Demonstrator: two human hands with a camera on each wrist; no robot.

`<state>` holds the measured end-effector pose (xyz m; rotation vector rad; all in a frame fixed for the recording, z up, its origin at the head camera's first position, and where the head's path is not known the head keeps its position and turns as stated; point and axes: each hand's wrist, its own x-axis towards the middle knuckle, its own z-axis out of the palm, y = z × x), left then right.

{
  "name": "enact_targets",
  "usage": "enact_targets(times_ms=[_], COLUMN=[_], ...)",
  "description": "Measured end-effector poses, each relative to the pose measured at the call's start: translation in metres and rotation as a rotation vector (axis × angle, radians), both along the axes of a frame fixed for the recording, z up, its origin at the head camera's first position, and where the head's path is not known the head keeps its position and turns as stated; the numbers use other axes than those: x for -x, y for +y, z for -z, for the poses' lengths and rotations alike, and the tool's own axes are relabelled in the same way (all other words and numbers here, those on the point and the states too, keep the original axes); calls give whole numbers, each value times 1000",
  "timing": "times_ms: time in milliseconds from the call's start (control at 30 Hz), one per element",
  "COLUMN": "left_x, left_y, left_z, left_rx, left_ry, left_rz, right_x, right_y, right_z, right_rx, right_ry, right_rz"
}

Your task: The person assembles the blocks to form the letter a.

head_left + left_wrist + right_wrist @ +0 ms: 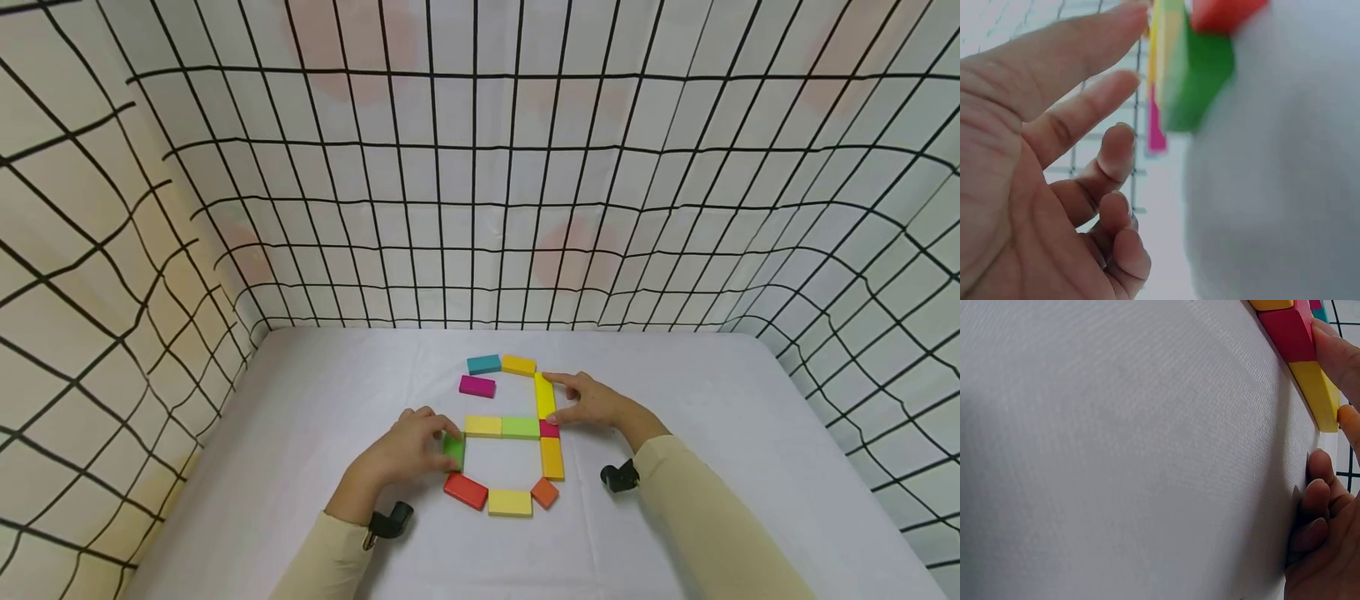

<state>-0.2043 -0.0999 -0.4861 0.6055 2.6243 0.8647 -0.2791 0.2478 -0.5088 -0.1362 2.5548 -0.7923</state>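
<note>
On the white table, flat coloured blocks form an outline. My left hand (408, 446) is at its left side, thumb and index spread along the green block (453, 451). In the left wrist view the fingertips appear just above that green block (1200, 81), with a gap. My right hand (596, 402) is on the right side. Its extended index finger touches the far end of the bright yellow block (545, 396); the thumb rests at the crimson block (549, 429). The right wrist view shows the thumb against the crimson block (1290, 334) and the index at the yellow block (1317, 394).
A teal block (483, 364) and an amber block (518, 365) lie at the top, a magenta block (477, 386) below them. A red block (466, 491), pale yellow block (510, 503) and orange block (544, 492) line the near side. Black wire mesh (472, 204) surrounds the table.
</note>
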Motion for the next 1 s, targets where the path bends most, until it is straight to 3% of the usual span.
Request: enact_targets(times_ms=[100,233,633,1000], left_x=[6,8,12,13], left_y=[-6,-9,-13,-15], left_z=[7,13,22,23], left_rx=[-22,-40,-105,-142], left_ry=[-42,-80,-77,-103], left_rz=[-64,-102,-109,-98], right_x=[0,0,2,2], right_y=[1,2,2,3], right_z=[0,0,-1,2], right_rx=[3,3,-10,26], right_ry=[0,1,10,8], right_rz=[-2,-5,-28,-15])
